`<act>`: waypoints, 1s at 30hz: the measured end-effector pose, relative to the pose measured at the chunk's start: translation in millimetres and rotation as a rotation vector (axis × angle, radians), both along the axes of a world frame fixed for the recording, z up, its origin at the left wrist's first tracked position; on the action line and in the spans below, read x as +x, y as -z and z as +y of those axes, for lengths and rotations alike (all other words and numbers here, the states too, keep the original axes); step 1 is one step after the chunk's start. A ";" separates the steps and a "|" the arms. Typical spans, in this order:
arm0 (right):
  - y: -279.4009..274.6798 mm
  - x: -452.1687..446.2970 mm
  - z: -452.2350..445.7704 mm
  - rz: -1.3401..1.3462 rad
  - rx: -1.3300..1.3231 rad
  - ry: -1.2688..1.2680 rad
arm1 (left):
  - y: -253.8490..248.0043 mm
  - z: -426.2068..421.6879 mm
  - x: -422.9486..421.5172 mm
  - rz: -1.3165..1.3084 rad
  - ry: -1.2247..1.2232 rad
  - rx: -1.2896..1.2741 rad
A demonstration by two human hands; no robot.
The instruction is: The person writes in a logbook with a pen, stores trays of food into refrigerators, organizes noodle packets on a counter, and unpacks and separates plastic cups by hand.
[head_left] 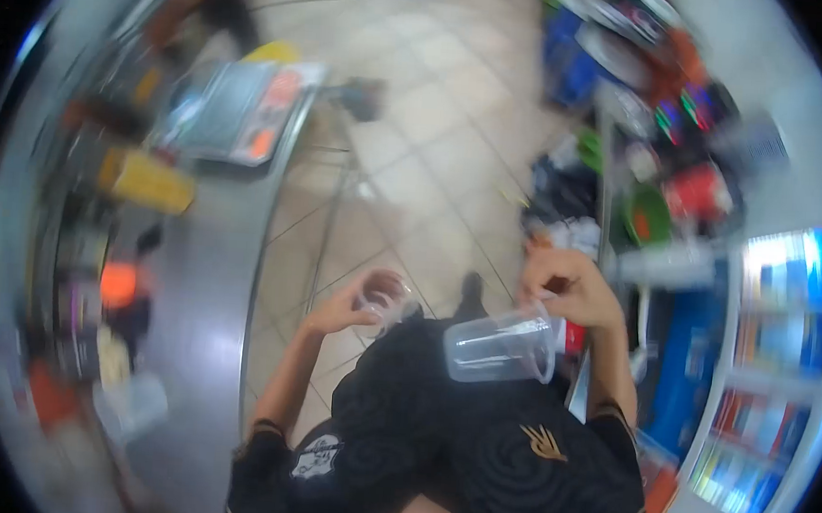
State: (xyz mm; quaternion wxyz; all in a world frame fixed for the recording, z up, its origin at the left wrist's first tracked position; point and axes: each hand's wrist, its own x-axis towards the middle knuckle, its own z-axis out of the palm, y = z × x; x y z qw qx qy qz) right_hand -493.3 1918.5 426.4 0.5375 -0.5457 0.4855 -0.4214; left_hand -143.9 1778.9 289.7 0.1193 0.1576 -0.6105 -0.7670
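Note:
My left hand (339, 311) is closed around a clear plastic cup (385, 295), its open mouth turned up toward me. In my right hand (571, 285), the fingers pinch the rim of a larger clear plastic container (500, 345), shaped like a tall cup. That container lies tilted on its side in the air, its wide mouth facing right and its base to the left. Both hands are in front of my dark shirt, over the tiled floor, and the two cups are apart.
A steel counter (210, 271) runs along my left, bearing a flat tray-like thing (235, 111) and a yellow box (147, 181). To my right stand a cluttered shelf with a green bowl (646, 216) and a glass-fronted display (767, 367). Another person's arm (186, 2) shows far left.

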 end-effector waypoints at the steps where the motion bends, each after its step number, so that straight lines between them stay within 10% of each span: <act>1: 17.4 0.5 19.4 -0.091 0.070 0.090 | 4.9 -3.1 -18.9 0.070 -0.058 0.029; 11: 73.8 53.2 214.3 -0.337 -0.025 0.969 | -62.1 33.0 -347.9 0.499 0.206 -0.149; 13: 74.4 57.9 237.1 -0.340 0.005 1.145 | -76.9 50.9 -442.1 0.816 0.052 -1.088; 19: 79.9 42.7 277.1 -0.288 -0.120 1.357 | -75.7 148.1 -607.4 0.917 0.213 -0.896; 30: 70.1 -39.8 329.8 -0.134 -0.034 1.413 | -58.1 165.1 -669.5 0.632 0.570 -0.976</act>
